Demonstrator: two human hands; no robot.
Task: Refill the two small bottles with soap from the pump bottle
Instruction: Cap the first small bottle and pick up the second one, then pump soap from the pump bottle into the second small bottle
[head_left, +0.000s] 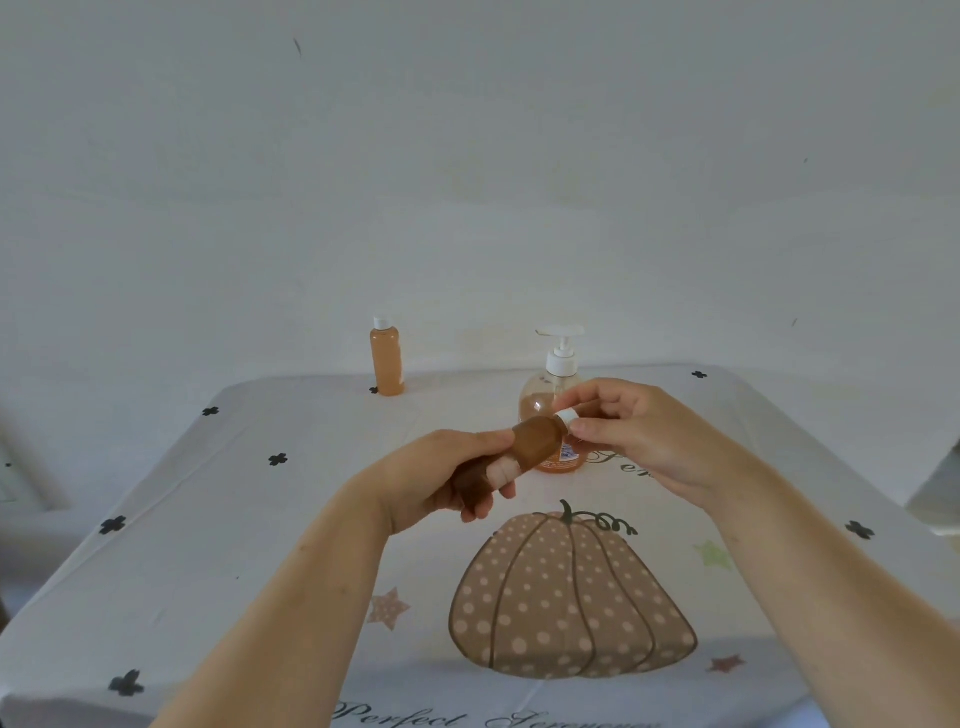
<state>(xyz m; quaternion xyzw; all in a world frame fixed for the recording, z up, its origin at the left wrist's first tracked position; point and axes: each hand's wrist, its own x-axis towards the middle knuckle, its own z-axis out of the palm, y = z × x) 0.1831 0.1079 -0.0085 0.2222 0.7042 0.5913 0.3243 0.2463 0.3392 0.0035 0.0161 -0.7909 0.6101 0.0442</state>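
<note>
My left hand (441, 478) grips a small bottle (535, 439) of orange-brown soap, tilted with its neck pointing right and away from me, above the table. My right hand (623, 431) pinches the bottle's white cap (566, 415) between thumb and fingers. Just behind them stands the clear pump bottle (550, 384) with a white pump head and orange soap in its lower part. A second small bottle (387, 361), full of orange soap and capped white, stands upright at the table's far edge to the left.
The table wears a white cloth (260, 519) printed with a dotted pumpkin (566, 597), stars, black crosses and script lettering. A pale wall rises close behind the far edge. A white object (940, 499) shows at the right margin.
</note>
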